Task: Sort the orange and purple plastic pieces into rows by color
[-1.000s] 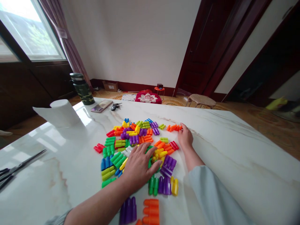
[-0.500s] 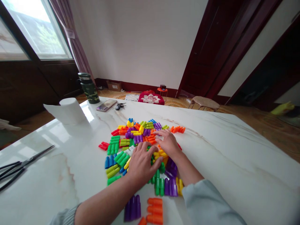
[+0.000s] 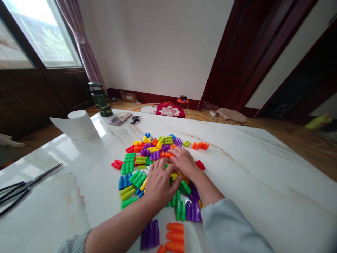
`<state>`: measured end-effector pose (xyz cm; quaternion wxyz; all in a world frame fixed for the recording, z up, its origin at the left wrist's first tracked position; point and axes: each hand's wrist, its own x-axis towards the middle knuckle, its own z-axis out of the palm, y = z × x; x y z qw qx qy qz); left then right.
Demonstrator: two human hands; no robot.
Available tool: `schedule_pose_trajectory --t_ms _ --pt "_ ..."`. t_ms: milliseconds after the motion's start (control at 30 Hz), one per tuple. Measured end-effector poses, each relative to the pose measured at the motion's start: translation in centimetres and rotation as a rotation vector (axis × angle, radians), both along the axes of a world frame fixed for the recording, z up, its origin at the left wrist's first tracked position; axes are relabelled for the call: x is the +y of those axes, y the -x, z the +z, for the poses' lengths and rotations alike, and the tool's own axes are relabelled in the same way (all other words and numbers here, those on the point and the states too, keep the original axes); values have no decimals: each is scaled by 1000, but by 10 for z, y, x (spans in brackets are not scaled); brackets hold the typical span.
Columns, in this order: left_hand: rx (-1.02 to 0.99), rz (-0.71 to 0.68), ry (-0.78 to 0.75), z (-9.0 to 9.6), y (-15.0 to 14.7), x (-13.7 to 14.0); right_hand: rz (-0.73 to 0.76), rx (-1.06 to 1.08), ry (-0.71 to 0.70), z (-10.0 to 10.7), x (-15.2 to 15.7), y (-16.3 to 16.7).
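Brightly coloured plastic pieces shaped like joined bullets lie heaped on the table. My left hand (image 3: 159,179) rests over the middle of the heap, thumb apart from the curved fingers, beside green pieces (image 3: 138,178) and a white one. My right hand (image 3: 183,161) lies palm down on the heap, its fingers stretched over orange pieces (image 3: 166,154) and close to my left fingertips. Under my palms the pieces are partly hidden. Purple pieces (image 3: 193,211) and a green piece (image 3: 180,211) lie below my right wrist. No piece is visibly gripped in either hand.
Nearer me lie a purple piece (image 3: 150,234) and an orange piece (image 3: 175,237). Black-handled scissors (image 3: 33,182) are at the left. Farther back stand a paper roll (image 3: 81,125) and a camouflage flask (image 3: 101,100), with a phone (image 3: 120,118) and keys (image 3: 134,119) beside them.
My right hand has slid slightly left and nearer my left hand, uncovering a red piece at the right. A green piece now shows beneath my right palm. My left hand barely moves.
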<state>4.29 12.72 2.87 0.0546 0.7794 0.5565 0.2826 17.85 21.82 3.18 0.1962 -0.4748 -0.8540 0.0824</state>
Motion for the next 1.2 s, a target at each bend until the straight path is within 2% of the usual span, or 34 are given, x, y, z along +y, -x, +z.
schedule_pose_trajectory --t_ms 100,300,400,533,633,700,800,867,1100,1200 --pt "-8 -6 -3 0 0 0 -69 207 -48 -1 -2 -3" --pt "14 -11 30 0 0 0 -319 1076 -27 8 1 -27" --pt "20 -16 34 -1 1 0 -456 1251 -180 12 9 -52" --pt "23 -17 28 -1 2 0 -662 1061 -484 9 17 -84" --pt "21 -19 19 -1 1 1 -717 841 -569 2 16 -97" --pt "20 -21 15 -1 1 1 -725 662 -529 -5 14 -99" --pt "23 -23 15 -1 1 1 -737 379 -315 -16 13 -100" --pt "28 -24 16 -1 1 1 -750 282 -205 -21 12 -101" --pt "28 -21 16 -1 2 0 -969 332 -206 -19 10 -105" --pt "24 -22 17 -1 1 0 -1004 383 -164 -25 12 -109"
